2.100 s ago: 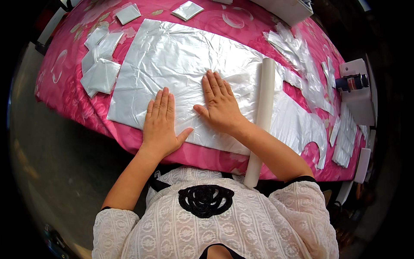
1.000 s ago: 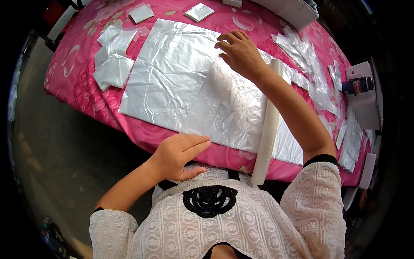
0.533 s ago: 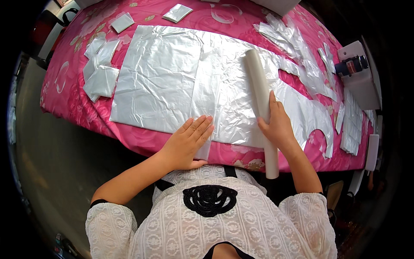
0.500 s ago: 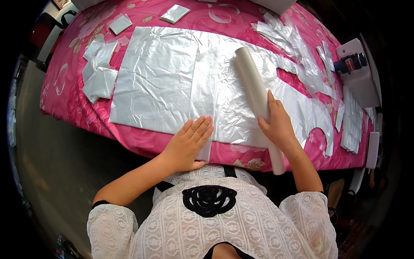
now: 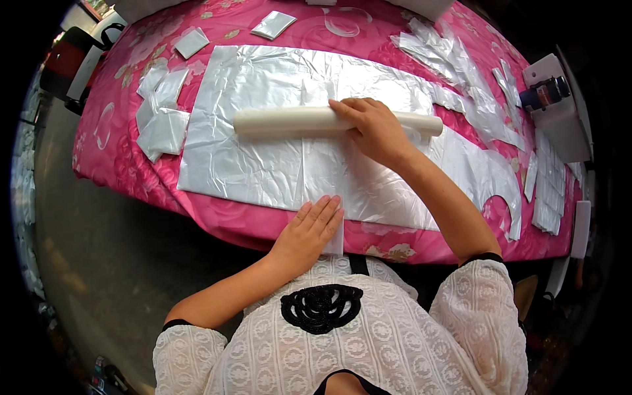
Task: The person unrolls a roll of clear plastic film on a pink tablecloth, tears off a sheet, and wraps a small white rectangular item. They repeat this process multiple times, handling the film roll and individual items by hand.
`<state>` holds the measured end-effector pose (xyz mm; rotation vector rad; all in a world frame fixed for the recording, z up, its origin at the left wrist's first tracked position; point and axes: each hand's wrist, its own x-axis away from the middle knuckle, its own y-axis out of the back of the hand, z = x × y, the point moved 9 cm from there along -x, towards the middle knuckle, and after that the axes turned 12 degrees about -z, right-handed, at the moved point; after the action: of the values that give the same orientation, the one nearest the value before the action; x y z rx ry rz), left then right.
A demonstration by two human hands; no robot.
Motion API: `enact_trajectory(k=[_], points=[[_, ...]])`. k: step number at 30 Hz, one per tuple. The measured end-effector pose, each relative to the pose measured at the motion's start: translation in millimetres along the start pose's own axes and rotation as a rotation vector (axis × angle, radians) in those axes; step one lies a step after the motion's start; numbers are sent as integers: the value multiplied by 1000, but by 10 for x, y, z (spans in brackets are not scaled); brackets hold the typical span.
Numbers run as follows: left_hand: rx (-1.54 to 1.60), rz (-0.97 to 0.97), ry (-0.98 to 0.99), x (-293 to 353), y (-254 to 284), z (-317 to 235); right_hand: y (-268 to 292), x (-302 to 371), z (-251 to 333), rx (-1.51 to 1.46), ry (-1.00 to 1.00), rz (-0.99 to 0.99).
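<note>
A large silvery-white plastic bag [image 5: 243, 161] lies spread on the pink flowered tablecloth [image 5: 217, 220], its cut-out handle end toward the right. Across its middle lies a pale cylindrical roll [image 5: 283, 121], turned left to right. My right hand [image 5: 376, 128] wraps over the roll right of its middle, thumb and fingers curled on it. Close to the near table edge my left hand [image 5: 308, 227] rests flat with fingers straight, pressing on the bag and a narrow translucent strip [image 5: 334, 242] that hangs toward me.
Folded plastic packets [image 5: 164, 131] sit at the left, with two more packets at the far side. Crumpled plastic pieces [image 5: 461, 79] lie far right. A stack of folded bags [image 5: 548, 187] is at the right edge, near a white box [image 5: 559, 125] with a dark cylinder [image 5: 545, 93].
My right hand has moved away from me and leftward, turning the roll from a steep slant to crosswise over the bag. My left hand stays flat in about the same place.
</note>
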<state>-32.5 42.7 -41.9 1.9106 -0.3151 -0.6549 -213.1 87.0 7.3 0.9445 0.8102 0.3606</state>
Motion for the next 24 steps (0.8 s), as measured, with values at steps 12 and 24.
enact_trajectory(k=[12,24], points=[[360,-83,-169,-14,328,118,50,-216,34,-42,115,-43],[323,-264,-168,-220,671,289,-24,755,698,-261,93,160]])
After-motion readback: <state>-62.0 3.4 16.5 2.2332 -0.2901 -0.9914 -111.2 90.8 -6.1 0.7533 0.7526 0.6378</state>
